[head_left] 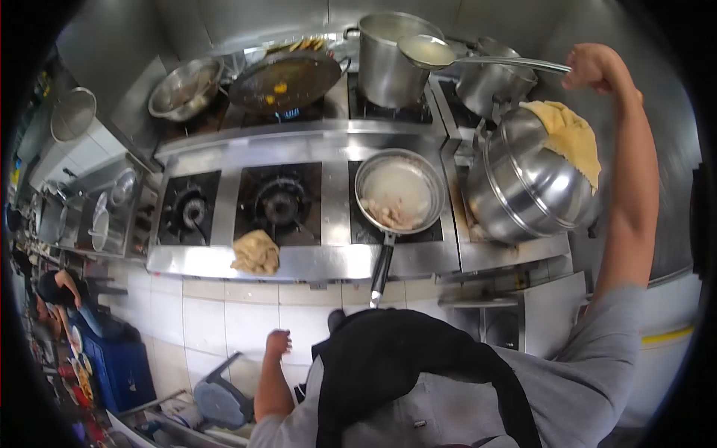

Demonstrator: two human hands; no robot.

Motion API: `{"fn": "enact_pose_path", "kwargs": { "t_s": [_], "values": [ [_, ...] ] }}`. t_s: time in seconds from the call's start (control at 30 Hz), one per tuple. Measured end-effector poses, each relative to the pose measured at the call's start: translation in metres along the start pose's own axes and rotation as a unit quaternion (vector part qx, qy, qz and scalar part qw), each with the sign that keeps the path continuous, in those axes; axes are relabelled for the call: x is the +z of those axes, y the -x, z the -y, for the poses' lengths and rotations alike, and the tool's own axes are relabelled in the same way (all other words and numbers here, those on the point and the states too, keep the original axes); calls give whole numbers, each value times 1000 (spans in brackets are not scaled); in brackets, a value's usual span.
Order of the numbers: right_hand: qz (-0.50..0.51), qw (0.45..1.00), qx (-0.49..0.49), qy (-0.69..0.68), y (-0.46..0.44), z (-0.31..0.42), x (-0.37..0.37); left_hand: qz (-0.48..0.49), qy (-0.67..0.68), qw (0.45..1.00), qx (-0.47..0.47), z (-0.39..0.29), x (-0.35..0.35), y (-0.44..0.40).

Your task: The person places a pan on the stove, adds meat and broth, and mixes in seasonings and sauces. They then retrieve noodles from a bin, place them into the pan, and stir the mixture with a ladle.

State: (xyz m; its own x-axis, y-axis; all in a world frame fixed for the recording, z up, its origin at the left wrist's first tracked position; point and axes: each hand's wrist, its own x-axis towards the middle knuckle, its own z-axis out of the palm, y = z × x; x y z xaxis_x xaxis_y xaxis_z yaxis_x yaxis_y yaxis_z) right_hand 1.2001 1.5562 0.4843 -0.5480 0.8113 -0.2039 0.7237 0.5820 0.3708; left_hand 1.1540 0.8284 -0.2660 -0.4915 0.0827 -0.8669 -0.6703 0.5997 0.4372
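Note:
My right hand [594,66], at the upper right, is closed around the handle end of a long metal ladle [515,62]. Pale liquid fills the ladle's bowl, which is held over the rim of a tall steel stockpot [399,71] on the back burner. Below it, a frying pan [401,190] sits on a front burner, with pale meat-like pieces and whitish liquid inside; its black handle points toward me. My left hand [278,342] hangs low in front of the stove, fingers curled, with nothing visible in it. It touches none of the cookware.
A dark wok [287,81] sits over a blue flame, beside a steel bowl [185,88]. A bunched yellow cloth [255,252] lies on the stove's front edge. At right, a large steel pot [523,175] carries another cloth [571,138]. People [67,291] are at far left.

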Motion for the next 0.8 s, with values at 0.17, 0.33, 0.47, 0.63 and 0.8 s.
{"fn": "enact_pose_path", "kwargs": {
  "t_s": [0.17, 0.33, 0.47, 0.63, 0.8],
  "values": [
    [-12, 997, 0, -81, 18, -11, 73, -12, -12, 999, 30, -27, 3, 25],
    [39, 996, -51, -65, 21, 5, 156, -13, -49, 998, 28, -34, -4, 32],
    [-36, 992, -73, -96, 19, 26, 249, 2, -62, 998, 15, -25, -11, 28],
    [-79, 990, -6, -120, 56, 69, 344, -69, -139, 967, 202, -40, -15, 7],
    [-116, 982, 44, -144, 95, 105, 439, -294, -190, 826, 442, -177, -39, 77]
  ]
}}
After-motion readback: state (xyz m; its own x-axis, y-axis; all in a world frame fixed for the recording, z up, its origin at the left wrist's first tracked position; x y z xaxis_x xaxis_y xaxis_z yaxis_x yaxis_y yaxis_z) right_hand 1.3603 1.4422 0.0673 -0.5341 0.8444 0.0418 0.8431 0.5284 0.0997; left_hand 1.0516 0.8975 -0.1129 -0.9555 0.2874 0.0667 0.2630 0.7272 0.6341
